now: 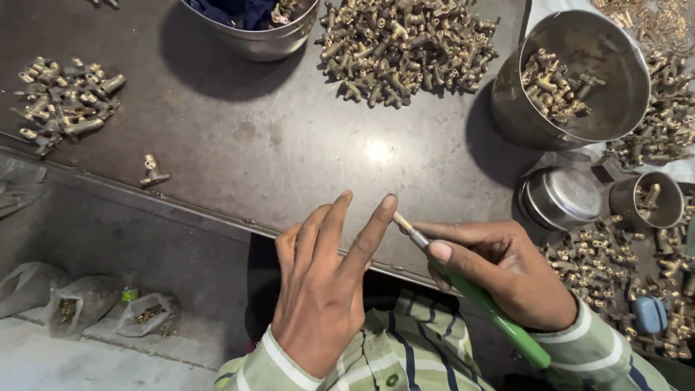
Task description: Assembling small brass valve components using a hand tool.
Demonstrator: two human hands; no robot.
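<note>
My right hand (507, 271) grips a green-handled tool (478, 300), thumb along the shaft, fingers wrapped round it. The tool's metal tip (407, 230) points up and left and touches the index fingertip of my left hand (322, 289). The left hand is spread wide, fingers straight and fanned, holding nothing that I can see; whether a small part sits between tip and finger I cannot tell. Both hands hover over the near edge of the dark table (289, 145), above my striped shirt sleeves (391, 355).

Just right of the right hand: a scatter of small brass fittings (601, 261), with a blue oval object (649, 314) among them. Above that, a small steel lid or bowl (561, 197) and a small steel cup (648, 199) with a few fittings inside. Further up right, a big steel pot (579, 80), tilted, with brass pieces in it. More brass lies along the right edge (670, 116).

Top centre, a large heap of brass fittings (405, 47). Top left of it, another steel bowl (253, 25) with dark blue cloth inside. Far left, a smaller brass pile (65, 98), and one lone fitting (152, 170) near the table edge.

Below the table on the left, clear plastic bags (87, 308) lie on the floor, some with brass bits.
</note>
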